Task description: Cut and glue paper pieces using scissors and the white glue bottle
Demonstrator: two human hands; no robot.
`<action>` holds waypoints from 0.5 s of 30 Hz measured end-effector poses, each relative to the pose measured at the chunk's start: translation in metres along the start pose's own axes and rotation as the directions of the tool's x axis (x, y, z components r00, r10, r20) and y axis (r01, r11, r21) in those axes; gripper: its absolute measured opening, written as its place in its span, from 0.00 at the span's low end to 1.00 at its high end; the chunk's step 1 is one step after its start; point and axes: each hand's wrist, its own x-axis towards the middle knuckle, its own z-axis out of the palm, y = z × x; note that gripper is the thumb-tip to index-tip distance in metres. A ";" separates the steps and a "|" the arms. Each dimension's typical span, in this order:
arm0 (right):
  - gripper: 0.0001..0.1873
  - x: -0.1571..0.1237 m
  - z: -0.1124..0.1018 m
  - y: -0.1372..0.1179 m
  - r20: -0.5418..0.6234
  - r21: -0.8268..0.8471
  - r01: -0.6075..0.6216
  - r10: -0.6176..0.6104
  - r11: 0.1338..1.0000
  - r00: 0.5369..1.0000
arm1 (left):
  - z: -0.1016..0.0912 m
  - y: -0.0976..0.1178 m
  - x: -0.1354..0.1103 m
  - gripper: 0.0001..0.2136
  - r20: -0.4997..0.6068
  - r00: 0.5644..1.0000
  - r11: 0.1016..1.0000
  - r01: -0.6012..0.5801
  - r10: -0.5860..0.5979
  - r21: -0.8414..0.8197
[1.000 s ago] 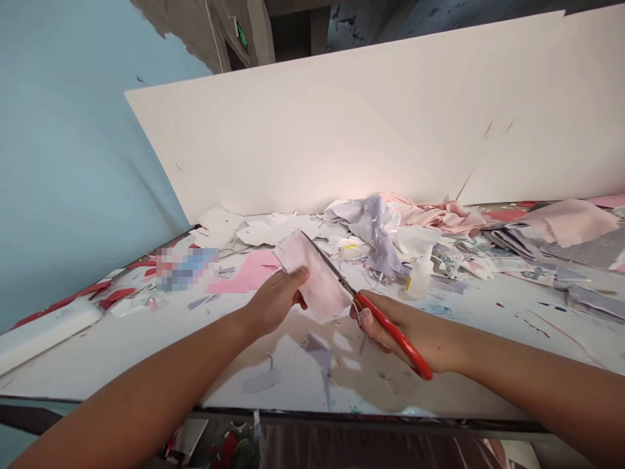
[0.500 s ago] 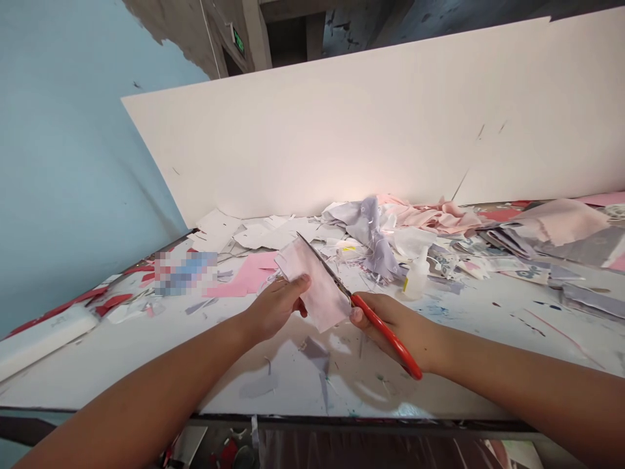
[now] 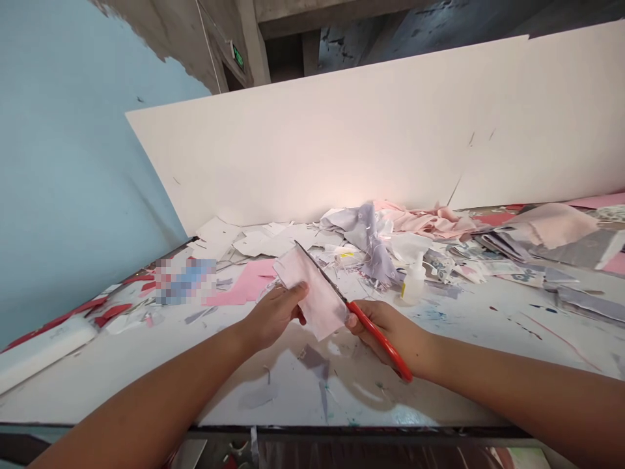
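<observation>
A pale pink piece of fabric is pinched in my left hand, thumb on top and fingers underneath. My right hand is closed around red-handled scissors. Their dark blades lie along the fabric's upper right edge, pointing away from me and to the left. The right thumb is close to the fabric's lower right corner; whether it touches cannot be made out. Both hands are above the white table, and the fingers beneath the fabric are partly hidden.
Grey-lilac cloth and pink cloth lie heaped at the back, near white paper scraps. A small clear bottle stands right of the scissors. Pink sheet lies left. A white panel rises behind.
The scissors and right hand have shifted slightly left and down in the picture, with the handles lying a little closer to the fabric. The camera view has tilted slightly. Both hands keep their hold.
</observation>
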 end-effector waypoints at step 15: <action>0.23 0.006 0.004 0.007 -0.012 0.530 -0.041 0.056 0.847 0.998 | -0.001 0.002 -0.003 0.14 0.323 0.946 0.974 0.094 -0.022 -0.208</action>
